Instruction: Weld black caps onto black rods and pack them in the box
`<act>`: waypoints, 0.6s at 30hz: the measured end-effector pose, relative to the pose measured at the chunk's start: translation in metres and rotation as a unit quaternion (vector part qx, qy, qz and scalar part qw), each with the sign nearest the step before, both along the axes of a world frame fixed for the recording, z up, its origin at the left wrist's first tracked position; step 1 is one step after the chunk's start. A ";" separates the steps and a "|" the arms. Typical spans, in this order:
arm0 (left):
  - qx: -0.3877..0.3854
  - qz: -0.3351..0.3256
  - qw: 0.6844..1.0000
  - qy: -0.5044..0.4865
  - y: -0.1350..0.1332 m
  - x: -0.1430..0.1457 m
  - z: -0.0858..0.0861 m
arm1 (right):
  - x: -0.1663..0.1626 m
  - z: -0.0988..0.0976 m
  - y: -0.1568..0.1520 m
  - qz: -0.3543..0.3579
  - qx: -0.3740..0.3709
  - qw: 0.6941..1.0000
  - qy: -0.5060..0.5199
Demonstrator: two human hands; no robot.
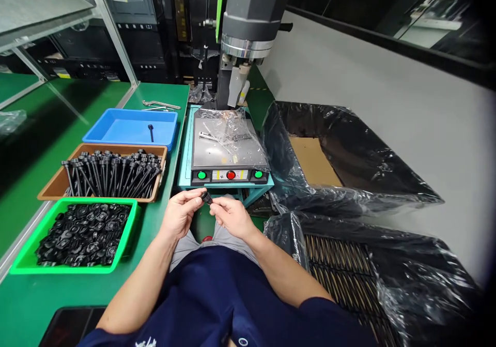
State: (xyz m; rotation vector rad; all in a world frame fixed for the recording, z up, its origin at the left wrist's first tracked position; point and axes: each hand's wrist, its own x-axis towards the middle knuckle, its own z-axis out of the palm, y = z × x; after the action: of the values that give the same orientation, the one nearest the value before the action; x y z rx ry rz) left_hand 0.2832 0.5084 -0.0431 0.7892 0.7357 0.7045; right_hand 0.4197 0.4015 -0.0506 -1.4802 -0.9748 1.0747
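Observation:
In front of my lap, both hands meet at a small black plastic part (pixel 206 198) with a wide round head. My left hand (pixel 178 215) pinches the head between thumb and fingertips. The fingers of my right hand (pixel 234 216) close around its other end, hiding most of its length. To the left, a green tray (pixel 70 270) is full of small black caps (pixel 89 230). Behind it, a brown tray (pixel 50 186) holds many long black ribbed stems with knob-like heads (pixel 112 174). One similar stem (pixel 151 132) lies in the blue tray (pixel 124 130) farther back.
Ahead stands a press machine (pixel 248 16) above a grey base (pixel 228 158) with green and red buttons and clear plastic film. Wrenches (pixel 160 104) lie behind the trays. Two boxes lined with black plastic (pixel 372 192) stand right; the nearer holds rows of long parts (pixel 341 269).

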 end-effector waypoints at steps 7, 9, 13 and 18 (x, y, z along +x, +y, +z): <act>-0.002 -0.050 0.999 0.009 0.004 0.003 0.002 | 0.009 0.007 0.003 0.054 -0.040 0.990 0.126; 0.002 -0.062 0.998 0.012 0.006 0.003 0.001 | 0.010 0.006 0.004 0.064 -0.050 0.979 0.188; 0.065 -0.074 0.994 0.036 0.009 0.004 -0.004 | 0.011 0.006 0.004 0.054 -0.058 0.981 0.175; 0.162 -0.076 0.979 0.101 0.011 0.008 -0.010 | 0.011 0.003 0.002 0.009 -0.055 0.998 0.011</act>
State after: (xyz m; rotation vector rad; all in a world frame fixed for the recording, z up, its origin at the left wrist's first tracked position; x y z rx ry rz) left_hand 0.2912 0.5195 -0.0526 1.2166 0.7422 0.6181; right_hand 0.4305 0.4034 -0.0481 -1.5469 -0.9282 1.1711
